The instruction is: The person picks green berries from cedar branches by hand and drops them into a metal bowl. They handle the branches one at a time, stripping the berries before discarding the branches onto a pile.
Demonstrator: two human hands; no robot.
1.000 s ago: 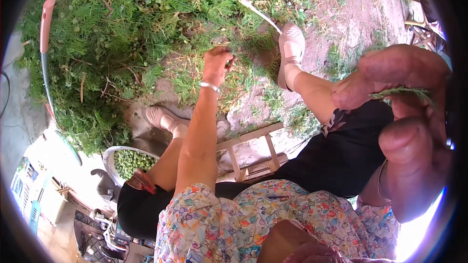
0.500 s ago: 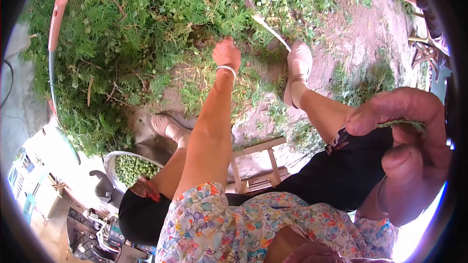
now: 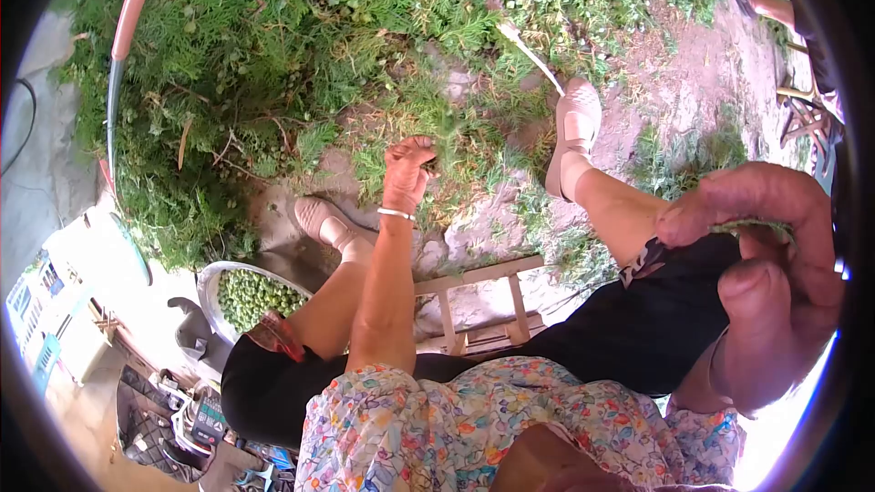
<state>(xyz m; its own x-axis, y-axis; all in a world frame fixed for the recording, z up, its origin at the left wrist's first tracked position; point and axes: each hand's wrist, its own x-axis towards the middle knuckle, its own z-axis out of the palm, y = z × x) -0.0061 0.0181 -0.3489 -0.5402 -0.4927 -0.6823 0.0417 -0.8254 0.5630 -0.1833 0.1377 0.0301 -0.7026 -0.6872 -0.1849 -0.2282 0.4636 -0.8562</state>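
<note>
My left hand (image 3: 408, 169), with a white bracelet at its wrist, is raised over the ground in the middle of the view. Its fingers are curled shut, and a motion-blurred green sprig (image 3: 445, 132) shows at the fingertips. Close to the camera at the right, my right hand (image 3: 775, 255) is bent, pinching a green sprig (image 3: 761, 224) partly hidden by the fingers. Ahead spreads a heap of leafy evergreen branches (image 3: 301, 46) bearing small green cones. By my left leg, a bowl (image 3: 208, 296) contains many green cones (image 3: 260, 299).
A pink-handled tool with a long thin blade (image 3: 137, 5) lies along the heap's left side. One branch with a pale stripped end (image 3: 533, 59) reaches my shoe. Wooden slats (image 3: 478, 278) lie between my legs. Another person's leg (image 3: 775, 9) shows at upper right.
My left hand has drawn back from the branches toward my body and turned, with a green sprig at its fingers. My right hand has stayed nearly still. The view has shifted slightly.
</note>
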